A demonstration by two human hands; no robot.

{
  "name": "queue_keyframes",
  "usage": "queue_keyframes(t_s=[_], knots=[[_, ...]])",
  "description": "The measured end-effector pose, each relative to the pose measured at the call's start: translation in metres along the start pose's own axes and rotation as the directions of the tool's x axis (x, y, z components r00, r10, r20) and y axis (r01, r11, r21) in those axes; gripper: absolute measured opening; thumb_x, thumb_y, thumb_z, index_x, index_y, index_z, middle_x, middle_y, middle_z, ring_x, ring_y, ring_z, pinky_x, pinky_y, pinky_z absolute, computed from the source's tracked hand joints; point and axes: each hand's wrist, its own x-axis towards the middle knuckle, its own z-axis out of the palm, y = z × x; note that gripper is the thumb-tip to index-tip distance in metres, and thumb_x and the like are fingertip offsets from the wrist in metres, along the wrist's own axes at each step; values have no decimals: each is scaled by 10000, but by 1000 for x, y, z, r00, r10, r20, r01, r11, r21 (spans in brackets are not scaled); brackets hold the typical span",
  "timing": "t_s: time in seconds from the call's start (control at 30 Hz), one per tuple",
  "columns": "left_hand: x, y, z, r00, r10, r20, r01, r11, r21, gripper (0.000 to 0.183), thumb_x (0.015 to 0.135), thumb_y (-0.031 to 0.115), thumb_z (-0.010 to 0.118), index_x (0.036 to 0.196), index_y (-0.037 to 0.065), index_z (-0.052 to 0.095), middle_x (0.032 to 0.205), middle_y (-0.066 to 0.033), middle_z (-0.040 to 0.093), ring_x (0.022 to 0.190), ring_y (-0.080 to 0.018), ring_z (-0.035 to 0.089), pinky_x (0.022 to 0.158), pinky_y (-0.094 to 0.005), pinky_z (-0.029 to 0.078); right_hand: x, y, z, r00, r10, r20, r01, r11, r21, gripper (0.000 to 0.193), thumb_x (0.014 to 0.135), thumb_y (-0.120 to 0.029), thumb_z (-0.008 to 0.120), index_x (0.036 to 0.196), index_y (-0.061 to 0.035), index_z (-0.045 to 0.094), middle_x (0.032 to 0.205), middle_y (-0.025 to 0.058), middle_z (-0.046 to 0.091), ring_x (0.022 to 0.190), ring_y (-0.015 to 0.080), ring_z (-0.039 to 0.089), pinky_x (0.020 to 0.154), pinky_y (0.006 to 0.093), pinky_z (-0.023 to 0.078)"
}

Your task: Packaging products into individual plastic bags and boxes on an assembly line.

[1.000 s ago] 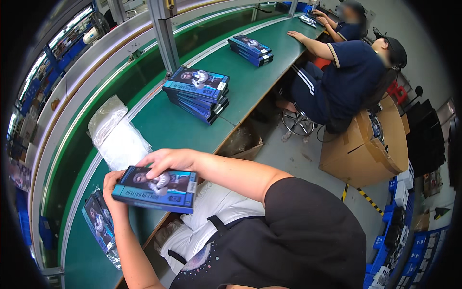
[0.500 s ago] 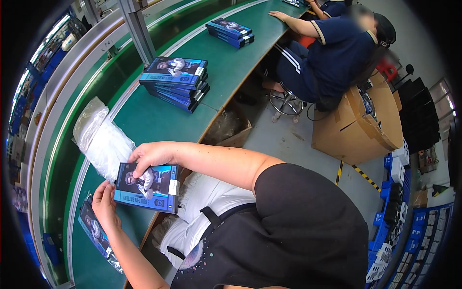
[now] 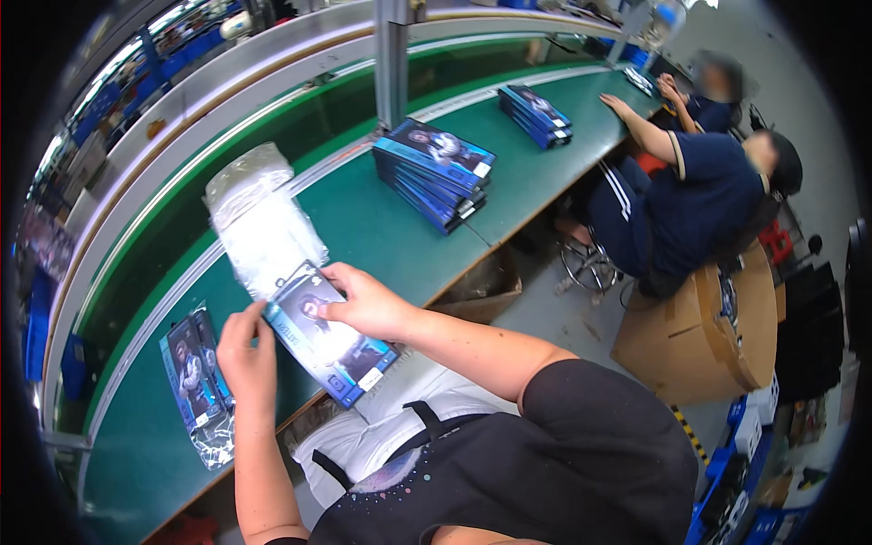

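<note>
A flat blue-and-black retail box (image 3: 331, 343) with a picture of a figure on its front is tilted over the bench's near edge. My right hand (image 3: 371, 304) grips it, thumb lying across the front. At the box's upper left corner, the curled fingers of my left hand (image 3: 245, 352) pinch its edge; the fingertips are partly hidden. Just beyond the box lies a pile of clear plastic bags (image 3: 268, 232). Left of my left hand, similar boxes (image 3: 195, 368) in shiny clear film rest on the bench.
The green bench (image 3: 363, 250) bears a stack of similar boxes (image 3: 431, 173) and a smaller stack (image 3: 536, 113) farther off. A metal post (image 3: 391, 73) rises behind. A co-worker in dark blue (image 3: 677, 204) sits at right, near a large cardboard carton (image 3: 699, 336).
The view has swung left, so the bench and stacks appear farther right. The box has turned in my hands, its lower end now pointing toward the lower right. My right hand keeps its grip.
</note>
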Motion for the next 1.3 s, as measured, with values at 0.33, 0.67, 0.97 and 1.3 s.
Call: queue_keyframes(t_s=[0.33, 0.67, 0.97, 1.3], knots=[[-9, 6, -13, 621, -649, 439, 672, 153, -724, 596, 845, 195, 659, 1307, -70, 390, 950, -111, 628, 825, -168, 625, 708, -302, 524, -17, -16, 7, 999, 16, -44, 1, 932, 363, 219, 791, -70, 716, 789, -27, 501, 743, 53, 600, 656, 77, 572, 575, 226, 473], [-8, -15, -1, 636, -539, 552, 406, -374, -834, 339, 845, 80, 628, 1132, -64, 521, 1068, -152, 619, 944, -230, 631, 823, -348, 523, -27, -41, 5, 901, 56, 431, 25, 983, -182, 1068, 661, 14, 785, 1474, -62, 96, 1214, 147, 535, 1053, 162, 549, 877, 294, 453], [-22, 46, -4, 716, 59, 696, 695, -166, -700, 445, 912, 242, 586, 1250, -23, 470, 1187, -156, 560, 1084, -214, 563, 909, -366, 478, -30, -58, 5, 749, -653, -111, 573, 722, -388, 375, 818, 100, 477, 1178, 0, 504, 953, 120, 599, 829, 137, 580, 748, 256, 463], [-33, 31, -17, 589, -97, 803, 670, -497, -551, 290, 908, 221, 536, 1126, 30, 531, 982, -69, 608, 830, -153, 600, 713, -310, 501, -45, -63, 53, 587, -517, 624, 799, 493, -343, 343, 668, 23, 636, 1008, -13, 609, 828, 106, 554, 710, 250, 551, 601, 341, 447]])
